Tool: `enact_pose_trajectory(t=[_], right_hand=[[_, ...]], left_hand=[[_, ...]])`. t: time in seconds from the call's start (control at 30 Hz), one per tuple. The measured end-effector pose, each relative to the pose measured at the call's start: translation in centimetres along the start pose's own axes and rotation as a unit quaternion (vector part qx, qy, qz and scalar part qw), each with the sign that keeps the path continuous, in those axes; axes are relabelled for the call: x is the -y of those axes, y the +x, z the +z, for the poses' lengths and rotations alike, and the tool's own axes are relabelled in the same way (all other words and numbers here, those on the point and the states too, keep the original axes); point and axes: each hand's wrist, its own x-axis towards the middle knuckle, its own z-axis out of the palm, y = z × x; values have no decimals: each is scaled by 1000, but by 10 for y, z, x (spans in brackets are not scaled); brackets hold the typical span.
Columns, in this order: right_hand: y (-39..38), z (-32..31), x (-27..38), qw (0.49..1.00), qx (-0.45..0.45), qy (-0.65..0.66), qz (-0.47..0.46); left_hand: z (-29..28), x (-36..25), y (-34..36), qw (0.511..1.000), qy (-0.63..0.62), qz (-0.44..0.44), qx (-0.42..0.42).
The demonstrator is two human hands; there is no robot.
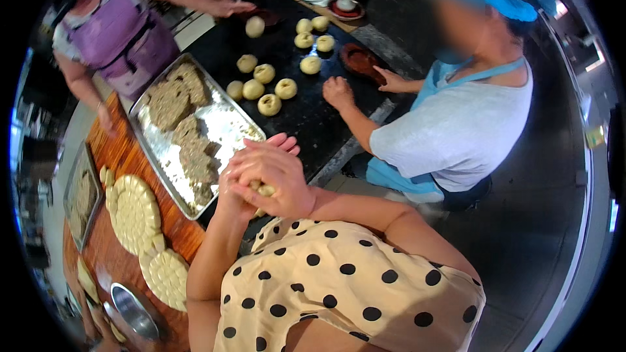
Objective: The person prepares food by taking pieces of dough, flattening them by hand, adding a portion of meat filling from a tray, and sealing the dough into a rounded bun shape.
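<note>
One pale dough piece sits between the hands near the metal tray — right hand with fingers curled around it, left hand with fingers stretched out. Probably light, soft, easily dented — best cradled underneath, gently gripped round its sides.

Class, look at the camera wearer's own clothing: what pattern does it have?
The clothing is cream with black polka dots, seen in the head view.

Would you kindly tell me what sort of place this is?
Probably a bakery or commercial kitchen: dough balls sit on a dark worktop, a metal tray holds lumpy brownish mixture, and a co-worker wears a blue apron and hair cover.
</note>
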Motion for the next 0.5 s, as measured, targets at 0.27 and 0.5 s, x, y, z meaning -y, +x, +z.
enact_pose_trajectory(t=[0.27, 0.5], right_hand=[[4, -21, -14, 998, 33, -33, -38], [-13, -46, -51, 989, 143, -23, -3]], left_hand=[[3, -7, 28, 998, 1, 0, 55], [-24, -7, 45, 974, 209, -6, 86]])
